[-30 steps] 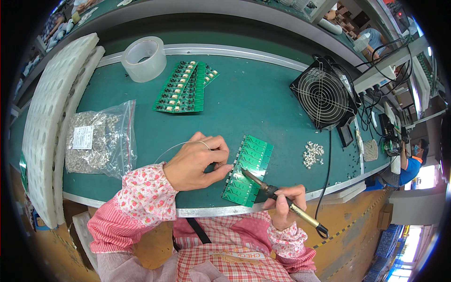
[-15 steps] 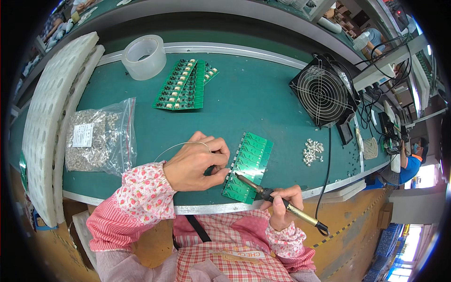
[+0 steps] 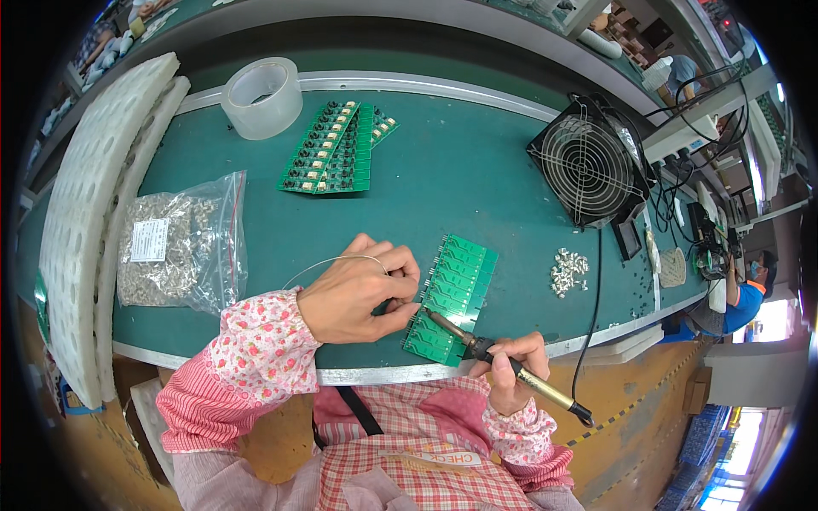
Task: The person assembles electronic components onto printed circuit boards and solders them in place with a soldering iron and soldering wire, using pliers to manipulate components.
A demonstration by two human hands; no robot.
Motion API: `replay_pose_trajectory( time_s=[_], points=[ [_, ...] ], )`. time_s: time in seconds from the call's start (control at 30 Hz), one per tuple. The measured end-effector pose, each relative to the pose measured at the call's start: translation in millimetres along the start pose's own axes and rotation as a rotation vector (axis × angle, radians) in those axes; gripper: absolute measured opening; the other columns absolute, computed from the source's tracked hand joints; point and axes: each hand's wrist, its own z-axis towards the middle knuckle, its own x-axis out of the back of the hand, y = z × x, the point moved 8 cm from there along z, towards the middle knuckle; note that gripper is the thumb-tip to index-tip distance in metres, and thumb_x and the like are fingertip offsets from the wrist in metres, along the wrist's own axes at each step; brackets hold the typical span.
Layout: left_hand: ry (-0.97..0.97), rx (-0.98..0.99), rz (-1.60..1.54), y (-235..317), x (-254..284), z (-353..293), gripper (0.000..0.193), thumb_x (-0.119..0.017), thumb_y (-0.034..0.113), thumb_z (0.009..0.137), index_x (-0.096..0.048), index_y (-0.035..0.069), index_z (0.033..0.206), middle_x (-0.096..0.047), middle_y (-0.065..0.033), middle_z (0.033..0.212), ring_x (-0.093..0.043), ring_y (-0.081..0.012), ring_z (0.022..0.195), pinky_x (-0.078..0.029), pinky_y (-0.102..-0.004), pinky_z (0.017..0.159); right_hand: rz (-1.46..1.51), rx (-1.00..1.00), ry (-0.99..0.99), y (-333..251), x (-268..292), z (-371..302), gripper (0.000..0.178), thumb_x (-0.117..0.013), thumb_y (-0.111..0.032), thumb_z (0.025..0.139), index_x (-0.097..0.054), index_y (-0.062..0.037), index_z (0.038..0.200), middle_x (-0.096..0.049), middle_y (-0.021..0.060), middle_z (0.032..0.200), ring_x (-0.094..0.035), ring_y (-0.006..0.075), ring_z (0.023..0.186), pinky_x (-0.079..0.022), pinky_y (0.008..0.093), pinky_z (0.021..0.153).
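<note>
One board (image 3: 457, 281), seemingly part-done, the remainder too fine to judge from here, is lying at three o'clock from the left hand (image 3: 362, 295) pinching wire (image 3: 328, 261), while the right hand (image 3: 514, 373) is gripping a soldering iron (image 3: 546, 389).

Lettering in view, by clock position. At nine o'clock, a white rectangular label (image 3: 149, 240) is sitting on the clear plastic bag (image 3: 181, 277) of small metal parts; it is carrying rows of dark print too small for reading. At six o'clock, a pale strip (image 3: 452, 461) is crossing the red-checked apron (image 3: 341, 456) and is showing legible orange capitals. Between four and five o'clock, a yellow-and-black striped marking (image 3: 601, 425) is running along the brownish floor (image 3: 622, 447) as a wordless sign.
</note>
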Motion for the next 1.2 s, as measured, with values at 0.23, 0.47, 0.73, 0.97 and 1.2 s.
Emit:
replay_pose_trajectory(
  time_s=[0.23, 0.47, 0.73, 0.97, 1.2],
  points=[
    [0.002, -0.009, 0.003, 2.3, 0.6, -0.5, 0.014, -0.069, 0.013, 0.075, -0.057, 0.008, 0.070, -0.053, 0.0005, 0.087, -0.050, -0.0156, 0.077, -0.031, -0.0329, 0.073, -0.008, 0.002, -0.015, -1.2, -0.8, 1.0, 0.013, -0.057, -0.007, 0.086, -0.048, 0.0021, 0.087, -0.061, 0.0113, 0.061, -0.062, 0.0131, 0.052, -0.049, 0.0244, 0.048],
    [0.014, 0.010, -0.047, -1.9, 1.6, 0.3, 0.014, -0.068, 0.012, 0.075, -0.055, 0.007, 0.071, -0.053, -0.0001, 0.087, -0.049, -0.0168, 0.076, -0.031, -0.0333, 0.072, 0.027, -0.029, 0.060, 0.3, 5.1, -2.7, 0.011, -0.056, -0.005, 0.086, -0.049, 0.0028, 0.088, -0.061, 0.0119, 0.067, -0.063, 0.0150, 0.054, -0.051, 0.0247, 0.050],
    [0.016, -0.014, 0.018, 2.5, -0.7, 0.2, 0.013, -0.067, 0.013, 0.075, -0.056, 0.009, 0.071, -0.052, 0.0005, 0.087, -0.049, -0.0158, 0.077, -0.031, -0.0333, 0.072, -0.006, -0.016, 0.016, 0.9, 0.5, -0.6, 0.012, -0.058, -0.006, 0.086, -0.050, 0.0031, 0.087, -0.062, 0.0122, 0.069, -0.065, 0.0150, 0.056, -0.053, 0.0248, 0.051],
    [0.003, -0.015, 0.035, 4.0, -0.9, 1.0, 0.012, -0.067, 0.014, 0.076, -0.057, 0.009, 0.072, -0.051, -0.0002, 0.088, -0.048, -0.0163, 0.078, -0.031, -0.0333, 0.074, -0.013, 0.003, -0.005, -1.0, -0.3, 0.9, 0.013, -0.058, -0.007, 0.086, -0.050, 0.0031, 0.086, -0.063, 0.0119, 0.065, -0.064, 0.0141, 0.055, -0.051, 0.0243, 0.050],
    [0.005, -0.013, 0.036, 5.1, -0.2, 0.3, 0.012, -0.067, 0.014, 0.077, -0.057, 0.008, 0.073, -0.051, -0.0005, 0.088, -0.048, -0.0168, 0.078, -0.032, -0.0334, 0.074, -0.067, 0.017, -0.026, -3.4, -2.1, 1.9, 0.013, -0.058, -0.009, 0.086, -0.050, 0.0022, 0.086, -0.062, 0.0109, 0.060, -0.063, 0.0128, 0.052, -0.049, 0.0233, 0.048]
  ],
)
